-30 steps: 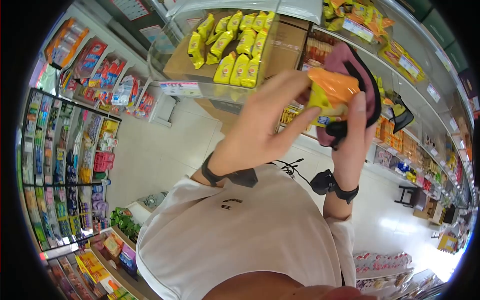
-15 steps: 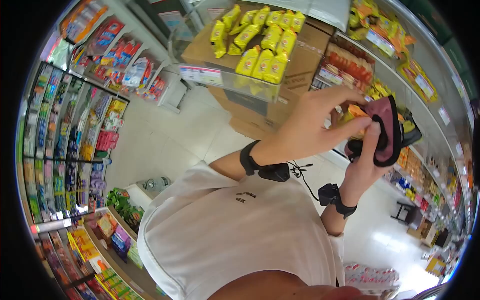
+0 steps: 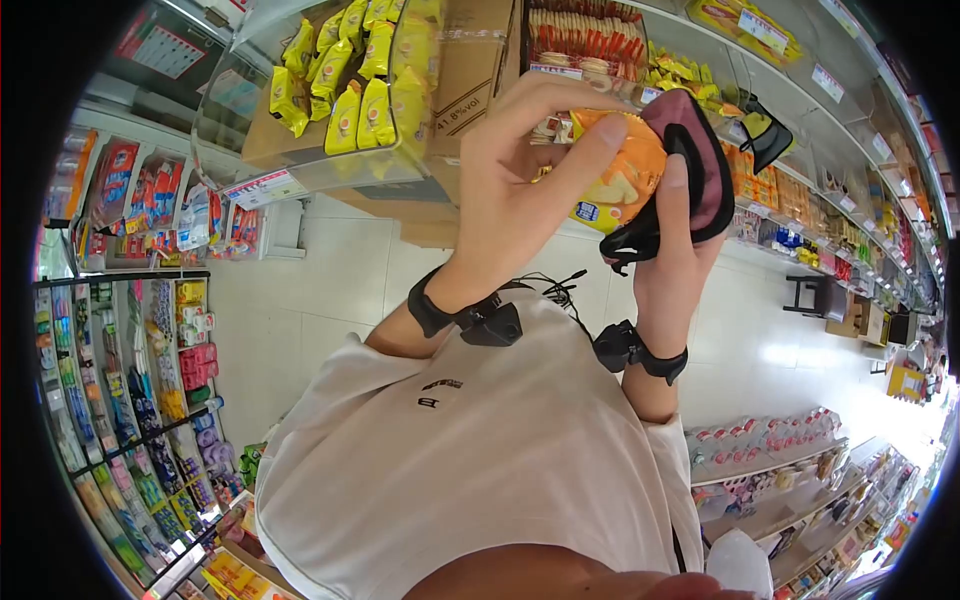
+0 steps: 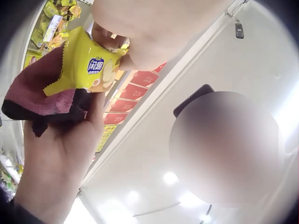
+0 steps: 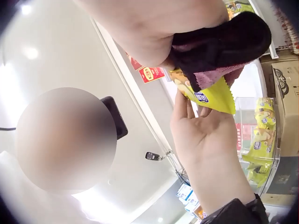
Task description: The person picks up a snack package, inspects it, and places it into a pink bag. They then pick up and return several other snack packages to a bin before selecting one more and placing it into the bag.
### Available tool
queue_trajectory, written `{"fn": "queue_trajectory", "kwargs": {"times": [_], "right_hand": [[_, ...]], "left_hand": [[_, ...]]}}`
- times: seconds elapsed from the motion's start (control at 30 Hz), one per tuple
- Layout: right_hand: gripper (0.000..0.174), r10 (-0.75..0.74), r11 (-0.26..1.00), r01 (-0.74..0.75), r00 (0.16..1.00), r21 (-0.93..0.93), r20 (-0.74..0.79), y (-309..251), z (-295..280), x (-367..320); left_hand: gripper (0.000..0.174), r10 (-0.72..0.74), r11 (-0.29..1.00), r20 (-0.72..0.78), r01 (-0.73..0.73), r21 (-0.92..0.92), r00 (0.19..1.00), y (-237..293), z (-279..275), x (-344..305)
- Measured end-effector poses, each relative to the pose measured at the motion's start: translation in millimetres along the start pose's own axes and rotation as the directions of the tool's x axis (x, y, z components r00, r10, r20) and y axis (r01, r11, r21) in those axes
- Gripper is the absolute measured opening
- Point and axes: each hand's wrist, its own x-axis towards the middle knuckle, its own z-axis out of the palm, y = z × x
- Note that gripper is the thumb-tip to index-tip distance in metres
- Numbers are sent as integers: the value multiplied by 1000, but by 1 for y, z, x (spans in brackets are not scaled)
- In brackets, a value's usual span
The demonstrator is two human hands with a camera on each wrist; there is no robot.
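Observation:
In the head view my left hand [image 3: 520,190] grips a yellow and orange snack packet [image 3: 632,170], thumb across its front and fingers behind. My right hand [image 3: 680,240] holds a dusky-pink cloth with black trim [image 3: 712,165], its thumb lying along the black edge. The cloth lies against the packet's right side. From the left wrist, the packet [image 4: 77,63] shows a blue label and overlaps the cloth [image 4: 42,88]. The right wrist view has the packet's crimped yellow end [image 5: 222,98] sticking out below the cloth, above the left palm [image 5: 210,135].
A clear bin [image 3: 310,180] of yellow packets [image 3: 375,110] stands on cardboard at upper left, beside a carton [image 3: 470,90]. Stocked shelves [image 3: 800,200] line the right, with a small black-and-yellow pouch [image 3: 768,135] hanging there. A rack of goods [image 3: 130,370] stands left.
Both hands shifted right, then came back left with packet and cloth. The packet, mostly hidden half a second ago, now shows its orange and yellow front. The head view has shifted too.

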Motion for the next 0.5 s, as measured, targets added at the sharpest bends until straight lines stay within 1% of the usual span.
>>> {"fn": "queue_trajectory", "kwargs": {"times": [0.1, 0.13, 0.2, 0.23, 0.3, 0.33, 0.37, 0.43, 0.5], "right_hand": [[36, 15, 1000, -16, 1000, -17, -15, 2, -8, 1], [35, -32, 998, 31, 999, -52, -18, 2, -9, 1], [33, -128, 984, 124, 992, -124, -18, 0, -11, 3], [41, -165, 967, 163, 986, -194, 5, 4, -16, 4], [38, -109, 993, 105, 988, -45, -108, 0, -12, 5], [37, -73, 996, 80, 984, 32, -160, -1, -10, 6], [39, -80, 997, 81, 991, -1, -110, -1, -18, 9], [39, 4, 996, 4, 996, 88, -94, -8, -18, 9], [38, 43, 994, -37, 998, 103, -53, -11, -20, 9]], "left_hand": [[14, -6, 998, 17, 5, 63, 1000, 0, 3, -3], [13, 77, 987, 33, -81, 140, 996, -5, 3, -2], [13, 239, 926, 81, -252, 281, 968, -18, 3, 1], [13, 189, 962, 53, -196, 193, 981, -17, 7, -1], [13, 79, 997, 10, -79, 8, 997, -15, 15, -6], [13, 41, 999, 18, -41, 24, 999, -14, 15, -8], [13, 4, 999, 24, -5, 40, 1000, -13, 13, -9], [13, -56, 997, 47, 54, 47, 997, -12, 11, -9], [14, -106, 994, 81, 105, 24, 991, -13, 11, -9]]}}
